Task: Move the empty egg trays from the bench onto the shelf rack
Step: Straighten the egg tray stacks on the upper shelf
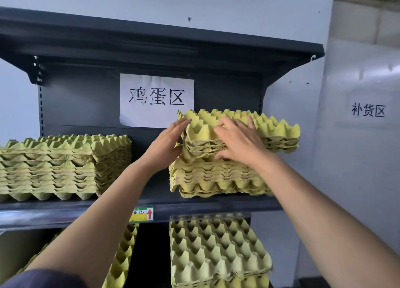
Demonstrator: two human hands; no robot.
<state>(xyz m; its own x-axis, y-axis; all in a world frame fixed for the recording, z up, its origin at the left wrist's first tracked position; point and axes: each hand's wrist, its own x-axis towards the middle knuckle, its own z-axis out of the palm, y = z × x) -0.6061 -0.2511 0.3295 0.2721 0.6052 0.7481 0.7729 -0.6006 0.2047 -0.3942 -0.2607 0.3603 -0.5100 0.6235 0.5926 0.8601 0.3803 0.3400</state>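
Both hands are on the top bundle of yellow-green egg trays (266, 127), which sits skewed on the right-hand stack (216, 179) on the dark shelf rack (151, 207). Left hand (171, 140) is flat against the bundle's left corner, fingers straight, not curled round anything. Right hand (240, 140) lies spread over the front edge, fingertips pressing the tray rims; open palm, no pinch visible. The bundle is rotated vs. the stack below, its right end overhanging toward the rack's right side.

Left of the stack there's an open gap of bare shelf, then a taller, squarer left stack (65, 166), cut off at the frame's left edge. Above the bundle, free room up to the upper shelf (151, 47). The paper sign (157, 100) on the back panel is partly covered at its lower right corner by the bundle and the left fingertips.

Below the shelf lip w/ its price tag (144, 214), more trays (216, 253) lean on the lower level; a 2nd lot (123, 257) is mostly hidden behind the left forearm. Wall sign (368, 110) to the rack's right. Bench not in view.
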